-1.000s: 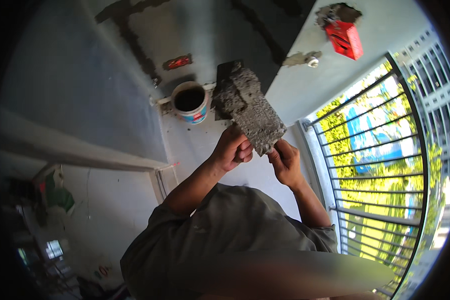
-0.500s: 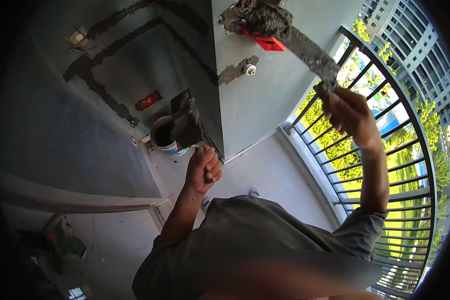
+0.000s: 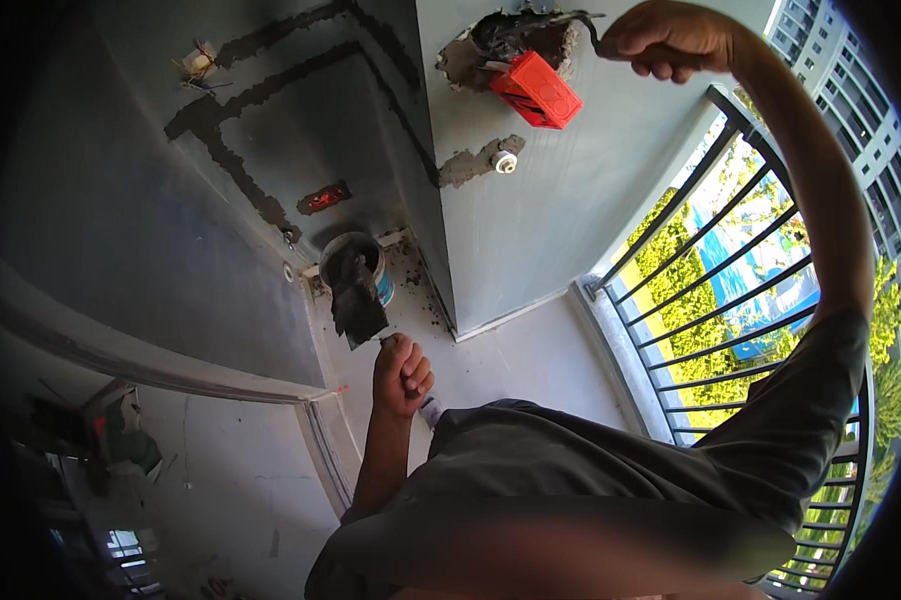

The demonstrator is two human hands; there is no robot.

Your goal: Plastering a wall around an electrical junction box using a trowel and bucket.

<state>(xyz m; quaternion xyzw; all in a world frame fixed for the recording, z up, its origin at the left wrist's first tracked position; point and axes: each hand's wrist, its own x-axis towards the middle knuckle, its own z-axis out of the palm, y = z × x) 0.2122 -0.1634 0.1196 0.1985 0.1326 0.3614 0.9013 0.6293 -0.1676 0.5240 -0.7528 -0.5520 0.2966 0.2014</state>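
Raised to the wall, my right hand (image 3: 671, 40) grips a trowel by its bent handle (image 3: 591, 25); its mortar-covered blade (image 3: 521, 38) is in the rough wall hole (image 3: 461, 55), just above a red plastic box (image 3: 536, 90) that sits tilted there. Below, my left hand (image 3: 403, 375) is closed on the handle of a flat dark board (image 3: 361, 310) smeared with mortar, which covers part of a bucket (image 3: 371, 250) on the floor. A round white fitting (image 3: 506, 160) sticks out under the red box.
Filled channels (image 3: 251, 110) and a small red recess (image 3: 323, 198) mark the back wall. A railing (image 3: 711, 260) runs along the right, with greenery and buildings outside. A door frame (image 3: 311, 410) is at lower left. Debris (image 3: 421, 280) lies by the bucket, and a shoe shows below me.
My hands have separated from their earlier position together: the right rose with the mortar-laden trowel to the hole over the red box, while the left lowered slightly with the board.
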